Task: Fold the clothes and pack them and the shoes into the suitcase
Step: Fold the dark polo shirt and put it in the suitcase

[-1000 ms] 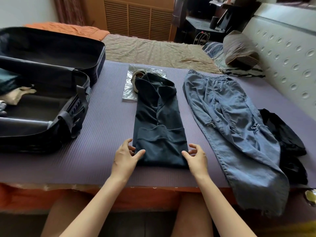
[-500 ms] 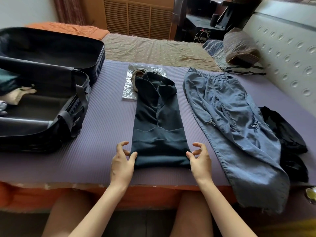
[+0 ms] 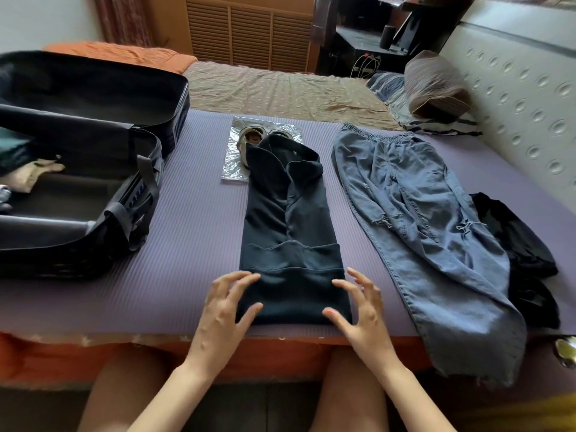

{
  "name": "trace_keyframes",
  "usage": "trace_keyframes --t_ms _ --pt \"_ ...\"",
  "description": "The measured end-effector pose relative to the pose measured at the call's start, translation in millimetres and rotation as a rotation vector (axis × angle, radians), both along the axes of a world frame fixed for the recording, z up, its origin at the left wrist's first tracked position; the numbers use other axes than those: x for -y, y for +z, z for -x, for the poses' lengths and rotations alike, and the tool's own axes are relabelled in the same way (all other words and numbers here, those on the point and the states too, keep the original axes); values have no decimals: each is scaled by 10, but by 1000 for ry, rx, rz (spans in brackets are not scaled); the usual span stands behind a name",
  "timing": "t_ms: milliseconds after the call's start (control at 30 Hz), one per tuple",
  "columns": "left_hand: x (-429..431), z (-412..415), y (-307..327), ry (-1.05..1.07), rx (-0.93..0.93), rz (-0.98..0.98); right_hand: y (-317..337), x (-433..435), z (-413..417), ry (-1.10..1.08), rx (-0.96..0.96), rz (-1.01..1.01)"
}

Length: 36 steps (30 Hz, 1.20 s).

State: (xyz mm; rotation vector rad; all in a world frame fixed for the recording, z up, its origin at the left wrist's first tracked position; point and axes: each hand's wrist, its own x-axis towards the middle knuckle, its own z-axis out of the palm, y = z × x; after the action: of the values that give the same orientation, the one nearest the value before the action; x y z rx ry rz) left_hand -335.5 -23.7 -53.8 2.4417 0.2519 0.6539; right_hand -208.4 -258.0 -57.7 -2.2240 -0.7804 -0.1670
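My left hand (image 3: 224, 307) and right hand (image 3: 363, 310), both splayed and gripping nothing, flank the near end of the hoodie (image 3: 290, 229); suitcase (image 3: 131, 219) open left of it, jeans (image 3: 420, 229) right, shoes (image 3: 252, 138) at its far end.

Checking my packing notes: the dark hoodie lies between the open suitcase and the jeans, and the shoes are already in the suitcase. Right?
Wrong on the shoes: the head view shows them on the plastic bag beyond the dark hoodie, outside the open suitcase. The rest holds.
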Motion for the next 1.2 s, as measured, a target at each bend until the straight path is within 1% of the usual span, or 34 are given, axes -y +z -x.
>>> trace_keyframes --t_ms 67,100,133,267,500,733,833,900,1000,1100,1200 --pt "-41 14 -23 -172 -80 -64 -63 97 -34 183 72 159" --pt "-68 13 -59 -212 -116 -91 -102 132 -61 238 90 214" --pt "-99 10 -97 -227 -140 -100 -132 157 -81 259 86 227" --pt "-213 10 -153 -222 -124 22 -136 187 -123 233 -30 92" --pt "-243 20 -201 -198 -39 2 -139 201 -156 229 55 55" --pt "-237 -62 -93 -98 149 60 -47 136 -155 143 118 -103" --pt "-271 -166 84 -99 267 66 133 51 -184 153 114 -198" --pt "-296 -219 238 -114 303 115 212 11 -199 137 104 -237" --pt "-290 -173 432 -131 334 176 300 6 -172 84 113 -257" --pt "-244 -57 517 -122 344 162 386 20 -98 74 171 -258" --pt "-219 -62 557 -106 326 181 523 -23 -65 74 151 -253"
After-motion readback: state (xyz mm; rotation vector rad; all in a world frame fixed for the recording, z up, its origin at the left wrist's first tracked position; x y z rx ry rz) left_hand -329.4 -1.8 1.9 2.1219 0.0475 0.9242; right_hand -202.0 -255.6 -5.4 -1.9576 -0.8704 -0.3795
